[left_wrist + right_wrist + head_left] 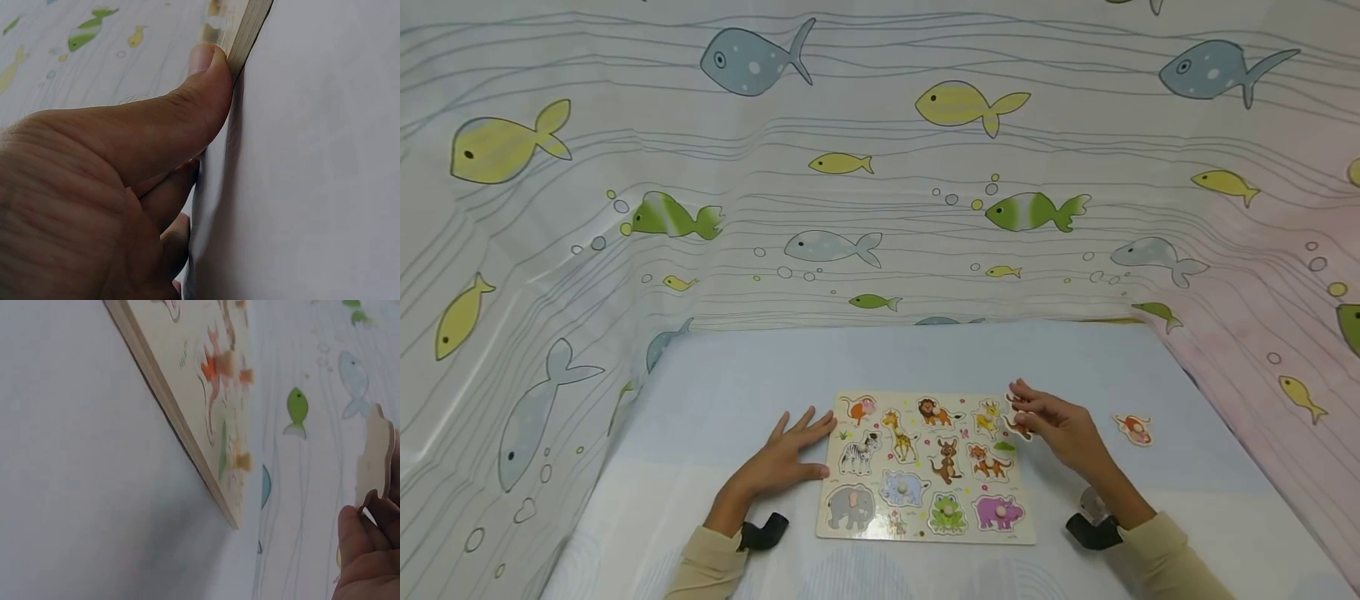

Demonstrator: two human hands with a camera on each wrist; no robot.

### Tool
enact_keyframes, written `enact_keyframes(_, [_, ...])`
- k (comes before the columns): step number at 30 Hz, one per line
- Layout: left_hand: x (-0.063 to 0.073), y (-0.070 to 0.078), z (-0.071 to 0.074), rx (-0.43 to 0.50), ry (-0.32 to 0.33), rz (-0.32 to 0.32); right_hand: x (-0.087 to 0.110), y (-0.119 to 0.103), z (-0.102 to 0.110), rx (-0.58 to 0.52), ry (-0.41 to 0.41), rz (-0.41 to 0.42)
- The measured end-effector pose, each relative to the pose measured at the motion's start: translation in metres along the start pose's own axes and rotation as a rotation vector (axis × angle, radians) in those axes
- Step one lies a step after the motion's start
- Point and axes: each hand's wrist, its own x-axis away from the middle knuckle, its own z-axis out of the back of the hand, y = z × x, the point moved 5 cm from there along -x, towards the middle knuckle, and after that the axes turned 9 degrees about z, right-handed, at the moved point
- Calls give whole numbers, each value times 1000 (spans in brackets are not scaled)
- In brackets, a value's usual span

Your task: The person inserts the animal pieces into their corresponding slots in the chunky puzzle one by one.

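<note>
A wooden peg puzzle board [887, 400] with animal pictures lies flat on the table. My left hand [786, 458] is at its left side, fingers spread, with the thumb touching the edge; the left wrist view shows the thumb [209, 81] against the wooden side. Above the board's top right corner, my right hand [1067, 425] pinches a wooden animal puzzle piece [1017, 417]. Its pale plain back [374, 459] shows in the right wrist view, while fingers partly cover its brown-orange picture in the head view.
A loose orange-red animal piece [1132, 429] lies to the right of my right hand. Pegged pieces such as the purple hippo [998, 512] and the green frog [947, 512] sit in the board. A fish-patterned cloth [880, 200] rises behind the table [760, 358].
</note>
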Motion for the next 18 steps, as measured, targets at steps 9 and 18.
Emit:
enact_keyframes(9, [0,-3,0,9,4,17,2,-17,-47,132,-57,0])
enact_keyframes(18, [-2,-5,-1,15,0,-3,2,-23,-80,185,-84,69])
